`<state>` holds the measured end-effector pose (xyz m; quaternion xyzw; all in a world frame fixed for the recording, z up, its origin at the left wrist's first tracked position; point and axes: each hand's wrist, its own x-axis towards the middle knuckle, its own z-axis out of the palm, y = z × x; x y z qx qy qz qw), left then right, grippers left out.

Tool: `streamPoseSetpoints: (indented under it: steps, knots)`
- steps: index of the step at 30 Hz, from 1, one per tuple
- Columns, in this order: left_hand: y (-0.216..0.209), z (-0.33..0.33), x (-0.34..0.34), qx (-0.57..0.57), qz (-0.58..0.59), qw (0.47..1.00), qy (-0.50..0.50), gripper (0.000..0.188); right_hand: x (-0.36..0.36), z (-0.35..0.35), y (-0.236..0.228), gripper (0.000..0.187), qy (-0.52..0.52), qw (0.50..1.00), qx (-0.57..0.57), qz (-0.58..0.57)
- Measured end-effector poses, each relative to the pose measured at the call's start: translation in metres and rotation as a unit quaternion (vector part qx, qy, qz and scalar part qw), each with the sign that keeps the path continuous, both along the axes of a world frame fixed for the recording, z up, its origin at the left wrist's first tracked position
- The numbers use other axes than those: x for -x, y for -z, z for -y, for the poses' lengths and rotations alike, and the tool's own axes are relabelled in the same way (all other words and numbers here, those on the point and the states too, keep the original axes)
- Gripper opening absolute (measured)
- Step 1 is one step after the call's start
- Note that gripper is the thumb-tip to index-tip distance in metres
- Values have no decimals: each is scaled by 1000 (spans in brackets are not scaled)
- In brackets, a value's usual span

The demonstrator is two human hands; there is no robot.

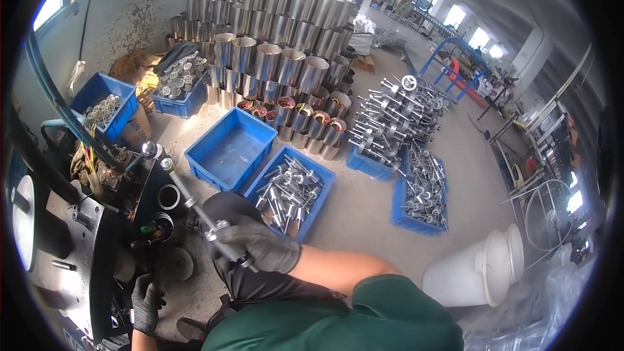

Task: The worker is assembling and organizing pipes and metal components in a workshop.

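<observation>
Slim, stepped metal shaft (pixel 199 211) in gloved right hand (pixel 268 246)

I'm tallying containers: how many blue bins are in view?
6 visible: the far-left bin; the back-left bin beside it; the middle bin; the shaft bin to its right; the heap bin further right; the front-right bin. Others may be hidden.

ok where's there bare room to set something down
Inside the empty bin, and on the floor between the shaft bin, the right-hand heaped bins and the white buckets. Crowded: the machine beside the left hand, and around the stacked cylinders.
</observation>
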<state>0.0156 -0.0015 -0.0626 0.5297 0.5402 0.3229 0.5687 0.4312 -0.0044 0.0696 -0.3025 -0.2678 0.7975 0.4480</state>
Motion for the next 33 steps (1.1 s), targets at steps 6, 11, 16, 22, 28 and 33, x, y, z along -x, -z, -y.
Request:
streamPoseSetpoints:
  steps: [6, 11, 16, 22, 28, 33]
  knots:
    - [44, -9, 10, 29, -98, 995, 23, 42, -112, 51, 87, 51, 348, 936, 51, 0]
    - [81, -12, 36, -101, -291, 945, 112, 36, -207, 97, 251, 25, 446, 824, 334, -98]
    - [103, -9, 67, -60, -363, 924, 107, 40, -344, 156, 352, 22, 609, 666, 422, -89]
    - [113, -11, 73, -18, -379, 917, 126, 45, -596, 192, 268, 17, 762, 565, 205, 240]
    - [109, -6, 62, -22, -391, 906, 161, 48, -678, 198, 250, 49, 704, 424, 231, 521]
    - [87, 0, 53, -21, -389, 905, 172, 47, -544, 154, 374, 16, 520, 709, 182, 440]
